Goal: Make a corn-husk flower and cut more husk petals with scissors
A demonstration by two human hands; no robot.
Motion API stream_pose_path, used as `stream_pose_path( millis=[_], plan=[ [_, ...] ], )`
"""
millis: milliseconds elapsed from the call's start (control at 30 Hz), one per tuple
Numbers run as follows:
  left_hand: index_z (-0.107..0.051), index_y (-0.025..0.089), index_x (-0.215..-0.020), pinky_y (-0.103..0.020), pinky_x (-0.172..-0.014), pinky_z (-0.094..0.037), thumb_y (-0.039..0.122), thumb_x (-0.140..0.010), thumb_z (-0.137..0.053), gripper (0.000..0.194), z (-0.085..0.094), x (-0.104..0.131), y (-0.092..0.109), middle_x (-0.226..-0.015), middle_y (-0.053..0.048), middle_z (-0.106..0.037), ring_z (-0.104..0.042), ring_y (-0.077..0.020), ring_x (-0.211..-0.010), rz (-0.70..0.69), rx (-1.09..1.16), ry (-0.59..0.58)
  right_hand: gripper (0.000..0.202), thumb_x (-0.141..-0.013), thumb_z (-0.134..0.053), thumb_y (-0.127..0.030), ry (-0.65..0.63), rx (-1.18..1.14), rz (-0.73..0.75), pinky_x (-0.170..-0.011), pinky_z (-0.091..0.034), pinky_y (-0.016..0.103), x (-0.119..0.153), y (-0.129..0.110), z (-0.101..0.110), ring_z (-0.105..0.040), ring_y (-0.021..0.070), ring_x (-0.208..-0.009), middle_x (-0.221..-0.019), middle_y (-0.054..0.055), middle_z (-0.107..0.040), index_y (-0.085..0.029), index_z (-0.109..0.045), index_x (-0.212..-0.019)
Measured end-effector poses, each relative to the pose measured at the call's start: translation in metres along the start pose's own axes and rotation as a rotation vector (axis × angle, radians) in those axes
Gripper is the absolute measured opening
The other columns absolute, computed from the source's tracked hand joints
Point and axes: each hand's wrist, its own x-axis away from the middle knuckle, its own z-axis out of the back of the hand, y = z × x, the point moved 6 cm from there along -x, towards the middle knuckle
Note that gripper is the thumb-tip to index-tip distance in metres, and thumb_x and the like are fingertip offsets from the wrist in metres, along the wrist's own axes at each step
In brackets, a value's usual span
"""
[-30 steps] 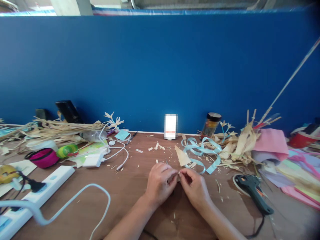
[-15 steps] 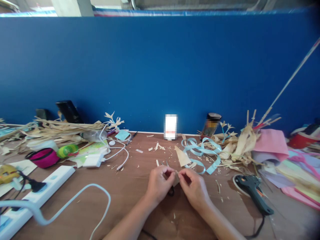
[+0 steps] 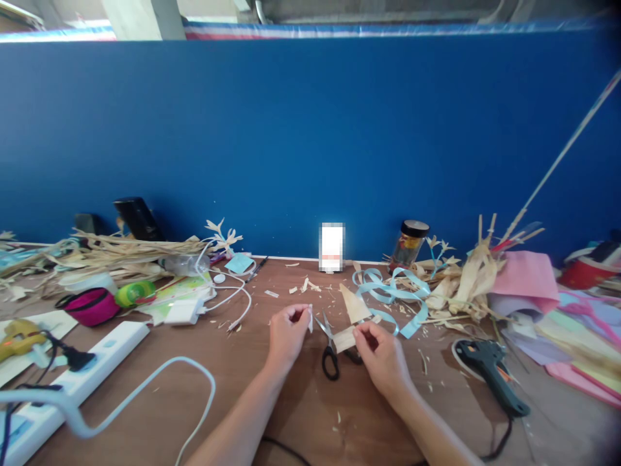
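My left hand [image 3: 287,331] pinches a small pale strip [image 3: 310,317] between thumb and fingertips; it looks like dried husk. In my right hand [image 3: 381,353], thumb and fingers close on the edge of a flat piece of dried husk [image 3: 344,340]. That piece lies over part of a pair of scissors [image 3: 330,356], whose blades are spread apart on the table and point away from me. Just beyond the right hand is a pointed, triangular husk piece [image 3: 354,305]. A loosely curled light blue ribbon [image 3: 412,317] lies behind it.
A glue gun [image 3: 492,375] rests at the right, near stacked coloured sheets [image 3: 526,278] and a husk bundle [image 3: 478,278]. A lidded jar [image 3: 410,244] stands at the back. On the left are a power strip [image 3: 92,372], a white cable [image 3: 194,362] and a magenta pouch [image 3: 90,307].
My hands have moved apart, left hand leftward with a small strip, right hand slightly rightward with the husk piece. The scissors between them now show.
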Motion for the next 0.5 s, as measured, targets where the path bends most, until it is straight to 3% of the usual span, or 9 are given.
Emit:
stream_pose_path(
  millis=[167, 300, 500],
  plan=[
    [-0.069, 0.018, -0.086, -0.032, -0.071, -0.043, 0.035, -0.073, -0.051, 0.028, 0.013, -0.006, -0.006, -0.085, -0.008, -0.069, -0.061, -0.0222, -0.079, -0.001, -0.26, 0.054, 0.021, -0.081, -0.044, -0.032, -0.005, -0.002, 0.001, -0.05, -0.039, 0.022, 0.0, 0.001, 0.0, -0.052, 0.0142, -0.054, -0.06, 0.001, -0.059, -0.018, -0.056, -0.071],
    [-0.065, 0.021, -0.097, -0.037, -0.075, -0.043, 0.032, -0.074, -0.051, 0.03, 0.018, -0.006, -0.009, -0.095, -0.008, -0.067, -0.06, -0.0248, -0.088, 0.041, -0.387, 0.07, 0.02, -0.08, -0.045, -0.033, -0.011, -0.025, -0.003, -0.051, -0.039, 0.022, 0.002, 0.0, -0.001, -0.053, 0.0145, -0.056, -0.061, 0.002, -0.06, -0.018, -0.056, -0.072],
    [-0.063, 0.015, -0.098, -0.033, -0.075, -0.044, 0.032, -0.077, -0.047, 0.031, 0.015, -0.001, 0.008, -0.094, -0.01, -0.066, -0.06, -0.0194, -0.08, -0.083, -0.218, 0.132, 0.022, -0.079, -0.047, -0.036, 0.013, -0.139, -0.041, -0.05, -0.041, 0.022, -0.001, 0.005, 0.0, -0.053, 0.0148, -0.054, -0.059, 0.002, -0.059, -0.017, -0.057, -0.072]
  ],
)
